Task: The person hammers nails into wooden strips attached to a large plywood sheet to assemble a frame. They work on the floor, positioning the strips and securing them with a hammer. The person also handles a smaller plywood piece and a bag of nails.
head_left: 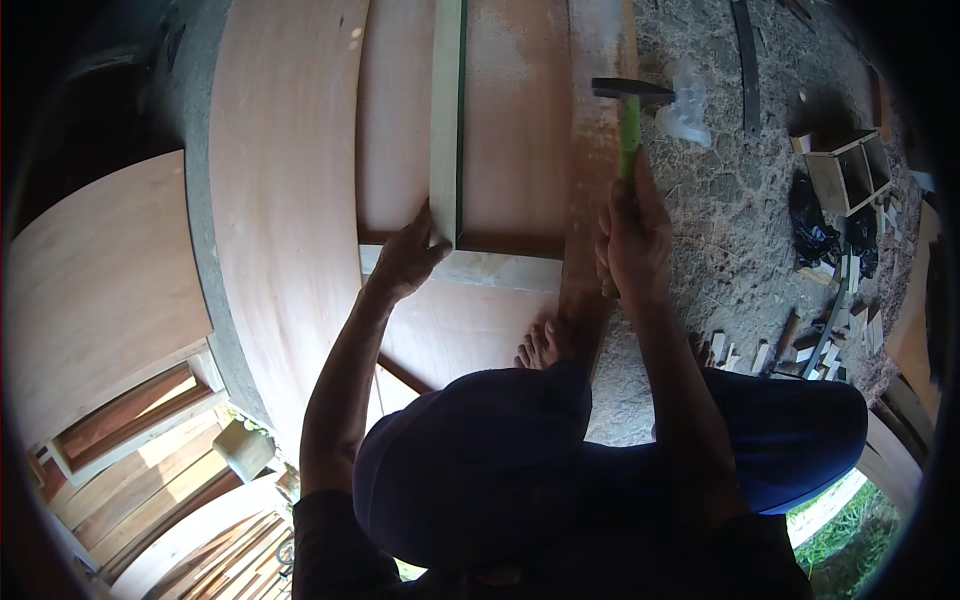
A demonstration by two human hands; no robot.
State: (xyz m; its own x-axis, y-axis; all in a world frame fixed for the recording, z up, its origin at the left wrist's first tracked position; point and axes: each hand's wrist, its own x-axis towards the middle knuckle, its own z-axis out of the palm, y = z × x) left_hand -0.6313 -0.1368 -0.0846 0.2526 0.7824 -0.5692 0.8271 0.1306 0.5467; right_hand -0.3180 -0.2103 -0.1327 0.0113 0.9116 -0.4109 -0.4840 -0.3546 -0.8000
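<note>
My left hand [403, 262] grips the near end of a long pale wooden strip [446, 130], thumb on one side and fingers on the other. That end meets a wooden crosspiece [500, 270] on a plywood panel [285, 150]. My right hand [637, 235] is wrapped around the green handle of a hammer [629, 120]. Its dark head is raised over the brown board [595, 200] along the panel's right side. My bare foot [543, 345] rests on the panel, just below the crosspiece.
A clear plastic bag [685, 105] lies on the rough ground at right. Farther right are a small open wooden box [850, 172], black plastic bags [812, 225] and several wood offcuts [800, 345]. Another plywood sheet [110, 290] and stacked boards [150, 455] are at left.
</note>
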